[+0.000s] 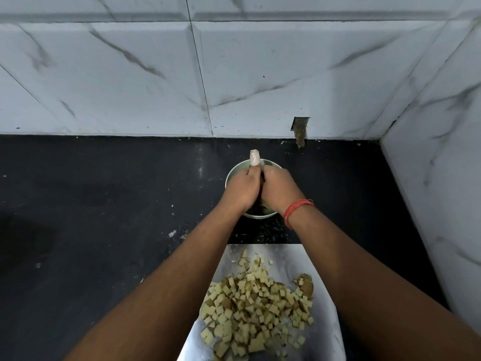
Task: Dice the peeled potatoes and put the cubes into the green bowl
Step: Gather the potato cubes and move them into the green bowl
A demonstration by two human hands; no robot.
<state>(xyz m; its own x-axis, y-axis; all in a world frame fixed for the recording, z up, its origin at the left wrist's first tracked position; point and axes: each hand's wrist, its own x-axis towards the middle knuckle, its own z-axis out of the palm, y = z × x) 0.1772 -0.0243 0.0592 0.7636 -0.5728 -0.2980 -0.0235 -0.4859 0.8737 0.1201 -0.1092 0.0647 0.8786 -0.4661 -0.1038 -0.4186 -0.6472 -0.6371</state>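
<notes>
The green bowl (232,173) stands on the black counter, beyond a steel tray (286,256). My left hand (240,190) and my right hand (278,188) are pressed together, cupped over the bowl and covering most of it. A sliver of brownish potato shows between the palms. A few cubes (263,210) lie inside the bowl under my wrists. My left index finger, with a pale wrap on its tip, points away from me. A big heap of potato cubes (255,311) lies on the tray, close to me.
A brownish lump of potato (305,282) sits at the tray's right side. The black counter (104,204) runs far to the left. Marble-tiled walls close it off behind (156,87) and on the right (442,178).
</notes>
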